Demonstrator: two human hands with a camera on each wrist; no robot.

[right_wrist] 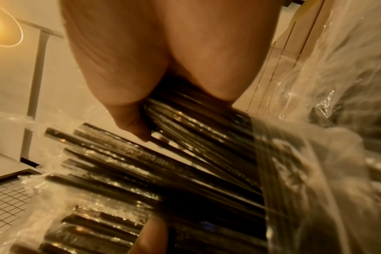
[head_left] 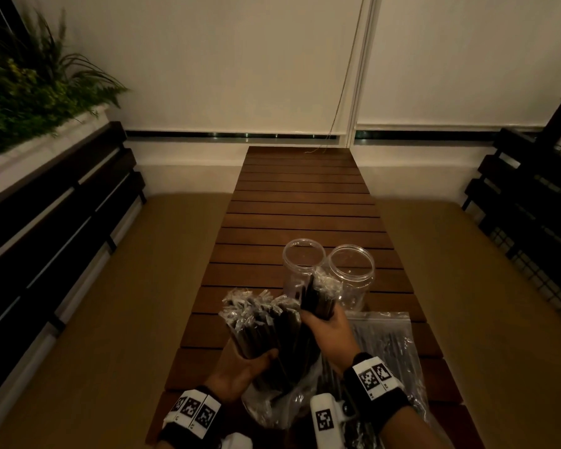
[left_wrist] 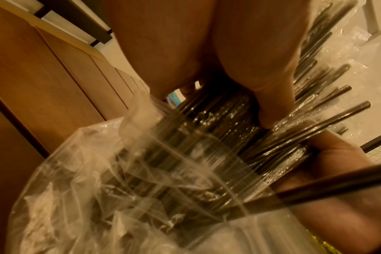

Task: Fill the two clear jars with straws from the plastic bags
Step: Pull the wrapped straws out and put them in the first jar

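Observation:
Two clear jars stand open and empty on the slatted wooden table [head_left: 298, 202], the left jar [head_left: 303, 254] touching the right jar [head_left: 352, 267]. My left hand [head_left: 256, 361] grips a thick bundle of black straws [head_left: 256, 322] in clear wrappers, their lower ends still inside an open plastic bag [head_left: 282, 403]. My right hand [head_left: 323, 319] grips a smaller bunch of straws [head_left: 318, 296], held upright just in front of the jars. In the left wrist view my thumb [left_wrist: 269, 103] presses on the straws [left_wrist: 206, 120]. The right wrist view shows my fingers [right_wrist: 130, 120] curled round the bunch [right_wrist: 196, 123].
A second zip bag of straws [head_left: 386, 345] lies flat on the table to the right of my right wrist. Tan cushions [head_left: 110, 319] flank the table on both sides. Dark slatted rails [head_left: 46, 222] and a planter [head_left: 30, 85] line the left.

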